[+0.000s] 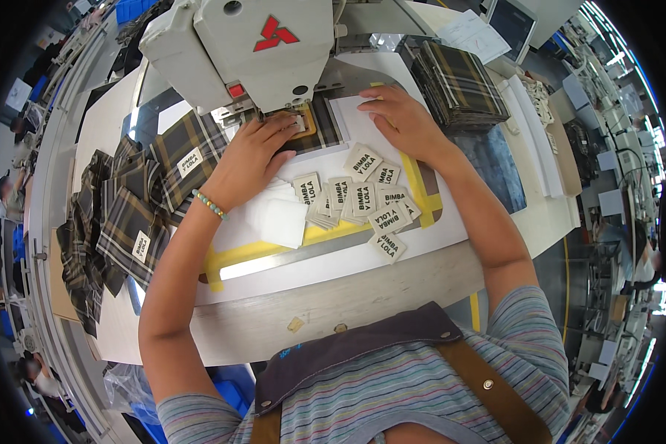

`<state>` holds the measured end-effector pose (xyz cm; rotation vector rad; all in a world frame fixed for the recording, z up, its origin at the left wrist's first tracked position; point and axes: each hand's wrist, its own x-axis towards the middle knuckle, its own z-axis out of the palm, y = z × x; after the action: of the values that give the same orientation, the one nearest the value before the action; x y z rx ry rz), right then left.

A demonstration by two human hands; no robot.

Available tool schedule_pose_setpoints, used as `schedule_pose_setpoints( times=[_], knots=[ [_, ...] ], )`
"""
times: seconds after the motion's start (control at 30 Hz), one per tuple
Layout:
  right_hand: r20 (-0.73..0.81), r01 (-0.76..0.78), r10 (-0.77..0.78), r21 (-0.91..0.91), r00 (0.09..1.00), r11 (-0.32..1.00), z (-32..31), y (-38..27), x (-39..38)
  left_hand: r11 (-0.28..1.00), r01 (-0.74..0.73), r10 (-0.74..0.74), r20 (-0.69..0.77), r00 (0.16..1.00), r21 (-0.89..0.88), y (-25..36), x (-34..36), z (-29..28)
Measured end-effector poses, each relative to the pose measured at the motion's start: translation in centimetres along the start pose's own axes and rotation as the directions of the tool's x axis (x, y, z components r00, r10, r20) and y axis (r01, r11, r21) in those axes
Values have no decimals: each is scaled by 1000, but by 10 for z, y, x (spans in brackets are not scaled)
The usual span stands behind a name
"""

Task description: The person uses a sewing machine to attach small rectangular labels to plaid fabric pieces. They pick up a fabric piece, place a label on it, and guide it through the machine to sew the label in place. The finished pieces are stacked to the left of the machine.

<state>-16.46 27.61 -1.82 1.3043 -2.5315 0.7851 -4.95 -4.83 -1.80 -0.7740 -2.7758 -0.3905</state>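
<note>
My left hand [253,159], a beaded bracelet at its wrist, lies with fingers stretched out at the yellow clamp frame [310,120] under a white industrial sewing machine [274,63]. Its fingertips touch down around the needle area, partly hiding it. Beneath the frame lies a dark plaid fabric piece [328,124]. To the right, my right hand [407,124] rests over the white work surface, fingers apart, holding nothing. Between my forearms lie several loose cream labels [362,198] with dark print, beside a fanned pile of white square sheets [277,222].
Plaid pieces [129,203] with cream labels on them heap up at left, overhanging the table edge. A neat stack of plaid pieces [462,85] stands at back right. Yellow tape [325,235] borders the work surface. Papers [473,37] and a monitor [512,29] sit farther back.
</note>
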Motion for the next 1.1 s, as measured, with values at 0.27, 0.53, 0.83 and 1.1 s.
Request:
schedule_pose_setpoints(
  times=[0.27, 0.53, 0.83, 1.1],
  knots=[
    [-4, 13, -12, 30, 1000, 999, 4, 4, 3, 1000, -27, 27, -6, 1000, 11, -7, -2, -1],
    [-34, 40, -40, -7, 999, 999, 2, 6, 2, 996, 43, -38, 75, 996, -73, -2, 1, -8],
    [-35, 30, -30, 10, 999, 999, 4, 9, 3, 998, -15, 16, 20, 1000, -53, -10, -3, -3],
    [-38, 33, -32, 23, 999, 999, 4, 7, 2, 998, 44, -43, 24, 999, -38, -17, 4, -6]
  ],
)
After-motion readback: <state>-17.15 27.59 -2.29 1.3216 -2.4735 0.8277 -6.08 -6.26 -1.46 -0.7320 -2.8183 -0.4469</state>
